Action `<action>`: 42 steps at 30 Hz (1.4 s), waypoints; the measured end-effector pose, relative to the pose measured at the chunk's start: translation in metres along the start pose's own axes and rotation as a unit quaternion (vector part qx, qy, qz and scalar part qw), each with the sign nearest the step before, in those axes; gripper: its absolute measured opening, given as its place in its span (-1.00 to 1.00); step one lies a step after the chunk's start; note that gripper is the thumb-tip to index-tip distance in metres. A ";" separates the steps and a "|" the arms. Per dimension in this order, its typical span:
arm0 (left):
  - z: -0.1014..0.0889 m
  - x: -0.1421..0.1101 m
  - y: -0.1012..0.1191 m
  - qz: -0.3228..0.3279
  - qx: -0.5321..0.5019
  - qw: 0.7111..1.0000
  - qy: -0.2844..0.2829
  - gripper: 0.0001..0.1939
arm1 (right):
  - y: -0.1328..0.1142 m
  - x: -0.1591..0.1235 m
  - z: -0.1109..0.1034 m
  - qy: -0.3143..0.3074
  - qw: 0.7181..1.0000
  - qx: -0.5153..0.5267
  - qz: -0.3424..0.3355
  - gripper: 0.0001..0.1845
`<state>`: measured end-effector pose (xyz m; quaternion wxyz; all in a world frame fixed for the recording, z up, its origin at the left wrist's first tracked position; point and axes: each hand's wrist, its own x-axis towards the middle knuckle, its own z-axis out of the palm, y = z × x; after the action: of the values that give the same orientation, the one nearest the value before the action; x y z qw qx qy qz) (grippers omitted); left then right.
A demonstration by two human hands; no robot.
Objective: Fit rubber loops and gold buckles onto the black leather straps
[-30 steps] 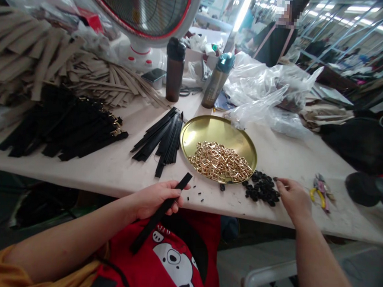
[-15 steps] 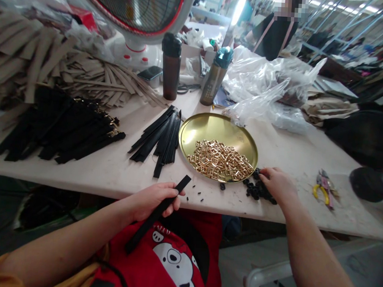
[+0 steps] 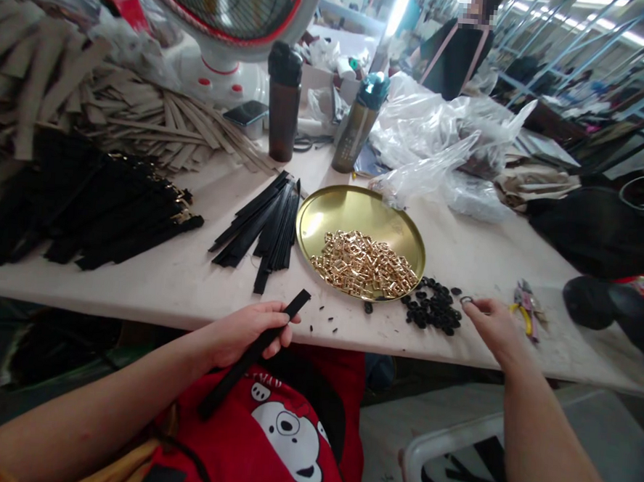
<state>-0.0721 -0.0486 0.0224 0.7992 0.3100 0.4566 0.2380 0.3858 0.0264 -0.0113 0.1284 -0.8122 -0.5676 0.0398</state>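
Note:
My left hand [image 3: 259, 329] is closed around a black strap [image 3: 249, 359], whose square end points up and to the right over the table edge. My right hand [image 3: 492, 325] pinches a small black ring [image 3: 467, 300] between thumb and finger, just right of a pile of small black rings [image 3: 434, 306]. A round gold tray [image 3: 338, 207] holds a heap of gold metal buckles [image 3: 365, 265]. Left of the tray lies a fanned bunch of black straps [image 3: 265, 227].
Pliers [image 3: 526, 312] lie at the right. Behind the tray stand a dark bottle [image 3: 284, 104], a teal-capped bottle [image 3: 357, 127] and clear plastic bags [image 3: 437, 139]. Far left are finished-looking black straps [image 3: 78, 208], beige strips [image 3: 138, 124] and a fan [image 3: 222, 82].
My right hand has moved right, off the black ring pile, and now has one ring at its fingertips. My left hand still holds the strap; the whole view has shifted slightly.

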 end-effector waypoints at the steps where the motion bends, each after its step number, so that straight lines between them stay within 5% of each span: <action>1: 0.001 0.000 0.000 -0.002 0.001 1.000 0.002 -0.82 | 0.003 -0.004 0.002 -0.003 1.000 0.006 0.003 -0.62; 13: 0.006 -0.005 -0.002 -0.002 0.004 1.000 0.010 -0.82 | 0.006 -0.013 0.002 0.002 0.999 0.043 -0.020 -0.56; 21: 0.009 -0.004 -0.003 -0.007 0.021 1.000 0.007 -0.82 | -0.033 -0.020 0.006 -0.019 0.988 -0.060 -0.139 -0.68; 27: 0.007 -0.005 -0.002 0.000 0.013 1.000 0.005 -0.80 | -0.036 -0.013 0.004 0.018 0.988 -0.103 -0.117 -0.63; 34: 0.005 -0.001 -0.006 -0.017 0.014 1.000 0.010 -0.81 | -0.043 -0.007 0.011 -0.062 0.973 -0.149 -0.163 -0.72; 38: 0.009 -0.003 -0.001 -0.010 0.014 1.000 0.006 -0.80 | -0.053 -0.003 0.009 -0.051 0.974 -0.153 -0.160 -0.72; 40: 0.010 -0.004 0.003 -0.007 0.019 1.000 0.005 -0.79 | -0.060 -0.007 0.001 -0.026 0.985 -0.111 -0.129 -0.70; 42: 0.014 -0.006 0.007 -0.002 0.028 1.000 0.002 -0.78 | -0.074 -0.020 -0.007 -0.024 0.996 0.037 -0.077 -0.71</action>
<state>-0.0634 -0.0514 0.0363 0.7900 0.3309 0.4650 0.2241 0.3133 0.0307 0.0126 0.1477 -0.7595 -0.6296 0.0704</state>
